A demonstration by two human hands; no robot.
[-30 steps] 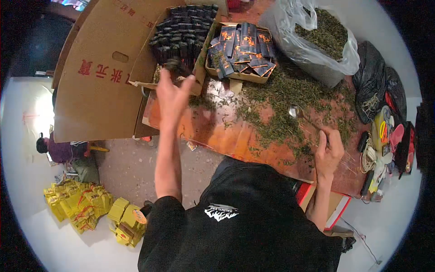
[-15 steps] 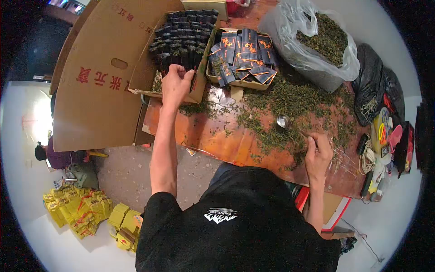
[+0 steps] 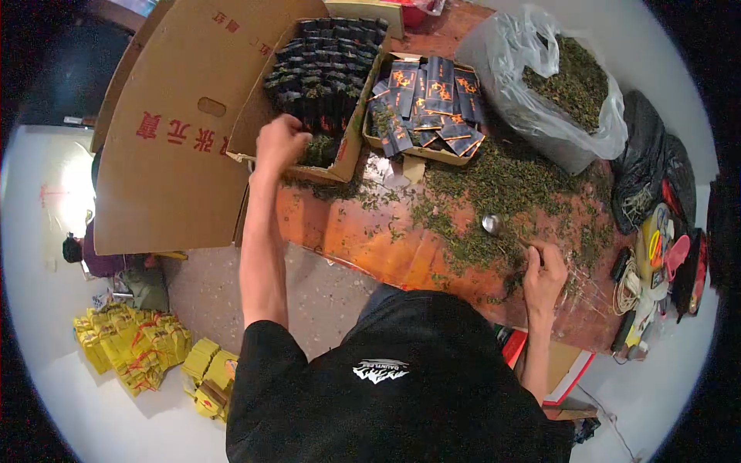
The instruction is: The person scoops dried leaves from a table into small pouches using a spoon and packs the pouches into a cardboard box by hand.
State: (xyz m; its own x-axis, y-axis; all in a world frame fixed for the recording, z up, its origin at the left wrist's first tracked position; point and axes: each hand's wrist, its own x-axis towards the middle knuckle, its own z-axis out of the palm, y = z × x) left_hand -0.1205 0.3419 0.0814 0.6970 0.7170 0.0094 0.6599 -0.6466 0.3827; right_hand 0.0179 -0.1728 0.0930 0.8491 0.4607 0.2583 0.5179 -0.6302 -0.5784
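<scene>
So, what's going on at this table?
Someone's right hand holds a spoon over dark green leafy bits scattered on the table. The left hand is at the near end of a cardboard box with rows of upright black packets; whether it grips anything is hard to tell. Beside that, a smaller box holds loose flat packets, and an open plastic bag holds more leafy bits.

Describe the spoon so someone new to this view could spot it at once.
Find the big plastic bag at the picture's upper right. Below it, loose green leaves spread towards the right hand, which holds the spoon by its handle. Its shiny, rounded metal bowl stands out from the dull leaves around it.
</scene>
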